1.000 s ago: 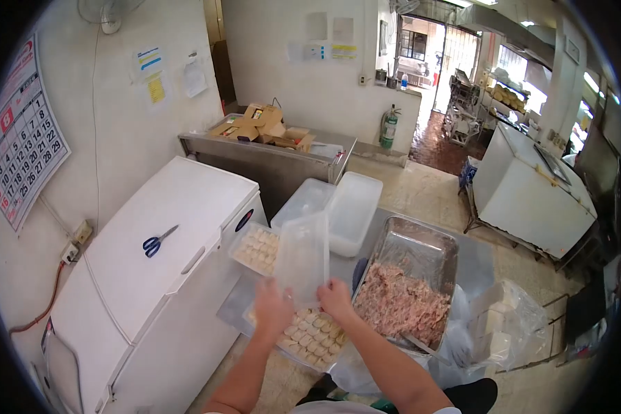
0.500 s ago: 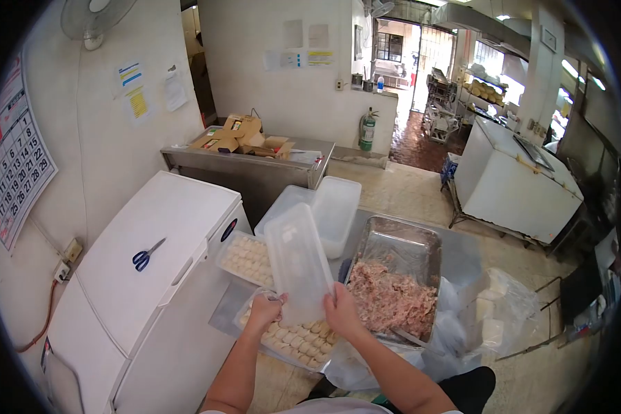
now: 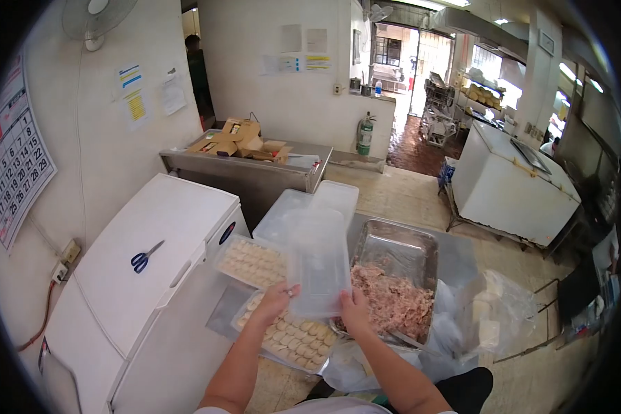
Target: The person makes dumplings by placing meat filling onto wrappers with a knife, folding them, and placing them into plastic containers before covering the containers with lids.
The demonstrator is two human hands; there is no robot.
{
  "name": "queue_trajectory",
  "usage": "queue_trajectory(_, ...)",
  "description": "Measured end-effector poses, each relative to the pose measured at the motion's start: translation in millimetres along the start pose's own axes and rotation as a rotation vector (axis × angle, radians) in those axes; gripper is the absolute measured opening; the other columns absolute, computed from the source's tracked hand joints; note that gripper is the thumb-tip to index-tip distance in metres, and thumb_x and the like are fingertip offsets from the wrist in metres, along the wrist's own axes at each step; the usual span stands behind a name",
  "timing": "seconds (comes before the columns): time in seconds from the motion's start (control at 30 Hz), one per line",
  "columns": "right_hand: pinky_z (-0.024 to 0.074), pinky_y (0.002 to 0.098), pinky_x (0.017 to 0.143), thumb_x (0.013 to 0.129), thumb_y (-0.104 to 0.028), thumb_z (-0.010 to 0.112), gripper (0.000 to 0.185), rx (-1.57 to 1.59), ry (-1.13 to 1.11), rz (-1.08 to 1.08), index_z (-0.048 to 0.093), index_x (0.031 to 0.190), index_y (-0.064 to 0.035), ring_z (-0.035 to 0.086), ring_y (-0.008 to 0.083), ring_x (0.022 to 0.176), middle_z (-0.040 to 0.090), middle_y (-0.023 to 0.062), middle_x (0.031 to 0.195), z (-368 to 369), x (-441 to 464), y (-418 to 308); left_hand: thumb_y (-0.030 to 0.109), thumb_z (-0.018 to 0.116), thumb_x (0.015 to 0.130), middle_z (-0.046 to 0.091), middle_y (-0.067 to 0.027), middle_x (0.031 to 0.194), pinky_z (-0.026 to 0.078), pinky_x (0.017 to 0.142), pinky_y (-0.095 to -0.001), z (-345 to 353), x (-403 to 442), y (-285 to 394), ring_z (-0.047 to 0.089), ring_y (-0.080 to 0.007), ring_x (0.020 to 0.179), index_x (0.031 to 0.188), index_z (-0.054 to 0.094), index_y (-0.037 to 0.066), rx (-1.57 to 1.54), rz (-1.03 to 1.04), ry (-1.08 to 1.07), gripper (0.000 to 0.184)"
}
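A translucent rectangular plastic lid (image 3: 319, 265) is held tilted in front of me, partly covering the tubs behind it. My left hand (image 3: 276, 301) is closed on its near left corner, and my right hand (image 3: 354, 308) grips the near right corner. Below my left hand lies a tray of dumplings (image 3: 298, 343), set out in rows. Another dumpling container (image 3: 250, 261) sits just beyond it. To the right of the lid, a metal pan (image 3: 431, 252) holds raw minced filling (image 3: 397, 298), with a metal utensil handle (image 3: 408, 338) at its near edge.
Translucent plastic tubs (image 3: 277, 212) stand behind the lid. At left is a white chest freezer (image 3: 179, 221) with blue-handled scissors (image 3: 145, 257) on top. Plastic bags (image 3: 493, 314) lie right of the pan. Cardboard boxes (image 3: 238, 138) rest on a steel table (image 3: 245, 164).
Both hands have moved the lid a little to the right, and it is now more upright in view. More of the far dumpling container shows. A person has appeared in the doorway at back left.
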State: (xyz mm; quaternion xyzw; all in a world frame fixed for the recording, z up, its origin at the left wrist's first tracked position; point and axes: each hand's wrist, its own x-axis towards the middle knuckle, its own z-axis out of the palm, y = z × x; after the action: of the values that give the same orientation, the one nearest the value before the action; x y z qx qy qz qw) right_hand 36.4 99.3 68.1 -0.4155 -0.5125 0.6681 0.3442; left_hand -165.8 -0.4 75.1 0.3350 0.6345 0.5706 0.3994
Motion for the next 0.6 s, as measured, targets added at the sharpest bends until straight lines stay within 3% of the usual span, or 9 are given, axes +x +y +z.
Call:
queue_trajectory(0.07,0.051,0.0333,0.069,0.106,-0.017,0.05,0.021,0.124,0.02,-0.072,0.064,0.109,-0.0009,0.063,0.0134,0.078,0.066,0.005,0.088,-1.9,12.9,32.7,0.029,0.061,0.104,0.071,-0.0071,0.118,0.046,0.1,-0.0309,10.1,-5.0,8.0,0.064,-0.02,0.11,0.132,0.064,-0.001,0.32,0.248,0.078,0.041)
queue_trajectory(0.17,0.0499,0.0329,0.067,0.106,-0.018,0.051,0.024,0.197,0.06,-0.125,0.066,0.105,0.0003,0.061,0.0118,0.077,0.066,0.004,0.087,-7.4,23.1,48.3,0.034,0.062,0.104,0.071,-0.0008,0.101,0.047,0.093,-0.0302,15.4,-6.2,-10.6,0.059,-0.0113,0.099,0.11,0.074,0.002,-0.136,-0.104,-0.034,0.035)
queue_trajectory(0.2,0.0495,0.0331,0.066,0.106,-0.019,0.052,0.025,0.202,0.074,-0.136,0.066,0.103,0.0011,0.061,0.0115,0.076,0.066,0.0042,0.086,-9.3,24.3,49.2,0.035,0.061,0.105,0.071,-0.0007,0.098,0.047,0.091,-0.0303,19.2,-8.5,-14.4,0.058,-0.0105,0.097,0.107,0.073,0.001,-0.088,-0.049,-0.009,0.036)
queue_trajectory(0.27,0.0491,0.0359,0.067,0.105,-0.018,0.053,0.025,-0.085,0.12,-0.061,0.067,0.097,0.002,0.062,0.0168,0.075,0.067,0.0088,0.083,-10.2,13.9,20.5,0.038,0.059,0.105,0.069,-0.0005,0.093,0.047,0.088,-0.0306,28.3,-10.3,-19.3,0.056,-0.0091,0.094,0.101,0.071,0.0,0.009,0.061,0.037,0.04)
queue_trajectory(0.3,0.0489,0.0373,0.067,0.104,-0.018,0.053,0.026,-0.23,0.144,-0.021,0.067,0.095,0.0025,0.063,0.0195,0.075,0.067,0.0111,0.082,-10.7,9.7,10.8,0.035,0.058,0.105,0.07,-0.0029,0.09,0.048,0.086,-0.0312,33.1,-13.5,-11.6,0.057,-0.0111,0.092,0.1,0.07,-0.001,0.054,0.096,0.073,0.038)
queue_trajectory(0.37,0.0487,0.0425,0.068,0.102,-0.016,0.053,0.025,-0.377,0.204,-0.146,0.067,0.093,0.0032,0.063,0.0298,0.073,0.067,0.0176,0.079,-13.0,16.5,26.7,0.029,0.056,0.105,0.07,-0.0076,0.085,0.048,0.081,-0.0325,41.5,-23.9,10.0,0.061,-0.0151,0.088,0.097,0.067,-0.002,0.143,0.168,0.147,0.034)
queue_trajectory(0.5,0.0478,0.0534,0.073,0.099,-0.015,0.053,0.023,-0.615,0.28,-0.36,0.066,0.093,0.0032,0.062,0.0474,0.076,0.067,0.0264,0.082,-9.5,19.1,34.1,0.018,0.052,0.101,0.065,-0.0199,0.088,0.05,0.076,-0.0385,46.4,-24.3,15.0,0.064,-0.0329,0.084,0.103,0.067,-0.004,0.328,0.426,0.243,0.026)
queue_trajectory(0.6,0.0481,0.0556,0.076,0.098,-0.016,0.054,0.023,-0.724,0.26,-0.331,0.066,0.094,0.0025,0.064,0.0484,0.083,0.068,0.0263,0.087,-1.8,7.1,2.7,0.016,0.052,0.099,0.062,-0.0242,0.092,0.051,0.074,-0.0429,52.8,-31.6,39.3,0.063,-0.0407,0.084,0.115,0.067,-0.003,0.436,0.552,0.305,0.029)
